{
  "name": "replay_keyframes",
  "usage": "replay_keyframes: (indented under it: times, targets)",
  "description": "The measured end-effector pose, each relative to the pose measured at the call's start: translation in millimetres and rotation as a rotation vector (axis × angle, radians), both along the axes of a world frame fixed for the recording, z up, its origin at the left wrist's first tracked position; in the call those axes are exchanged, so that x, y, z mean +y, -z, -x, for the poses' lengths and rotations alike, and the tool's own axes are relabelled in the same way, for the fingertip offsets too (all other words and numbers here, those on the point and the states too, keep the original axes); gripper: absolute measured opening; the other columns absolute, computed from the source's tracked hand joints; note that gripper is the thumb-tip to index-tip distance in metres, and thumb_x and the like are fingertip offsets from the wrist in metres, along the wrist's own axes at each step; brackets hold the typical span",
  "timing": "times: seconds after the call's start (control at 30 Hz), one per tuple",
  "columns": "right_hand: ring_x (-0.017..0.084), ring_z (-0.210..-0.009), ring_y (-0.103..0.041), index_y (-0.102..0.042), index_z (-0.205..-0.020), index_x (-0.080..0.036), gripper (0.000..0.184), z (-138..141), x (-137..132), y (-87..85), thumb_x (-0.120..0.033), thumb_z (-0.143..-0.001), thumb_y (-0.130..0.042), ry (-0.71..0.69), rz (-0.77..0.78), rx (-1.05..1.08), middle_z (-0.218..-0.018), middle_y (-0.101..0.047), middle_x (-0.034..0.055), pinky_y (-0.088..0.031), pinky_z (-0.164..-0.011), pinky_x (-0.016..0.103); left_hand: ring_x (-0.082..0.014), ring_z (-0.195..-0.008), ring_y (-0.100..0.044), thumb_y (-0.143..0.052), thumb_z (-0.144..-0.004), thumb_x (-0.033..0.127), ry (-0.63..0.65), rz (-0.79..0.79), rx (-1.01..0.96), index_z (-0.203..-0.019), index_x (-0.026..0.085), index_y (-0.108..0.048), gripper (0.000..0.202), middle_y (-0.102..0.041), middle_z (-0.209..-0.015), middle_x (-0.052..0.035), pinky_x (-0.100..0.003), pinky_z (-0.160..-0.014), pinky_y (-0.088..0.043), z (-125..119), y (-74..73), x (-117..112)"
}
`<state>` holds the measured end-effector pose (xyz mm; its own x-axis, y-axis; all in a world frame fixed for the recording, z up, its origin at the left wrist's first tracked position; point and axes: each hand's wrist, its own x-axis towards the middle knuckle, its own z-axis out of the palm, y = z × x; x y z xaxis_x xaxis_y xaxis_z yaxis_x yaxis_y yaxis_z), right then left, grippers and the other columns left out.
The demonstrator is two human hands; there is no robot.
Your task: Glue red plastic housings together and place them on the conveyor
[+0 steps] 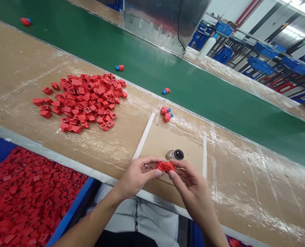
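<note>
Low over the front of the bench, my left hand (138,175) pinches a red plastic piece (160,166) between thumb and fingers. My right hand (191,178) grips a second red plastic piece (170,167), with a bit of blue showing below it by the thumb. The two pieces touch each other; whether they are joined I cannot tell. Just behind them on the cardboard is a small clear container with a round black top (178,154). Farther back, two red-and-blue pieces (167,117) rest beside the belt.
A heap of hollow red pieces (85,99) lies on the left of the bench. Behind runs a green conveyor belt (142,65) carrying a few red-and-blue pieces (120,67). A blue bin (72,209) full of red pieces stands at lower left. A metal housing (155,24) spans the belt.
</note>
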<state>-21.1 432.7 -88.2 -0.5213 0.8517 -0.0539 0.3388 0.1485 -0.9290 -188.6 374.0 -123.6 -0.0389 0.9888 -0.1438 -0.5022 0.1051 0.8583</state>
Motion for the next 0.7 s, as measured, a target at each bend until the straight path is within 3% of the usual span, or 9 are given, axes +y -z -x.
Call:
replay_keyframes:
  times: [0.2,0.37,0.7]
  targets:
    - [0.017,-0.086,-0.063,-0.063,-0.108,-0.022,0.02,0.3,-2.0,0.1,-0.034,-0.092,-0.059,-0.044,-0.129,-0.065,-0.101,-0.064,0.0062,-0.055,-0.075,0.03,-0.0133,-0.08,-0.063,-0.07,-0.082,0.023,0.011,0.043,0.02,-0.113,0.017,-0.07,0.031,-0.073,-0.093,-0.006,-0.024,-0.074,-0.052,0.3,2.3,-1.6]
    - [0.013,-0.079,-0.059,-0.063,-0.104,-0.023,0.013,-2.6,-4.3,-0.5,-0.026,-0.095,-0.055,-0.123,-0.268,-0.135,-0.092,-0.061,0.002,-0.048,-0.067,0.023,-0.0111,-0.073,-0.061,-0.068,-0.081,0.02,0.024,0.048,0.055,-0.102,0.016,-0.072,0.022,-0.07,-0.087,-0.0038,-0.023,-0.07,-0.05,1.6,4.3,-2.7]
    - [0.015,-0.077,-0.057,-0.063,-0.106,-0.021,0.015,-6.5,-8.9,8.6,-0.023,-0.097,-0.051,-0.154,-0.283,-0.165,-0.089,-0.059,0.0037,-0.047,-0.069,0.026,-0.01,-0.068,-0.061,-0.066,-0.08,0.016,0.076,0.079,0.054,-0.096,0.014,-0.072,0.017,-0.067,-0.079,-0.0011,-0.021,-0.066,-0.05,0.6,3.1,-3.6]
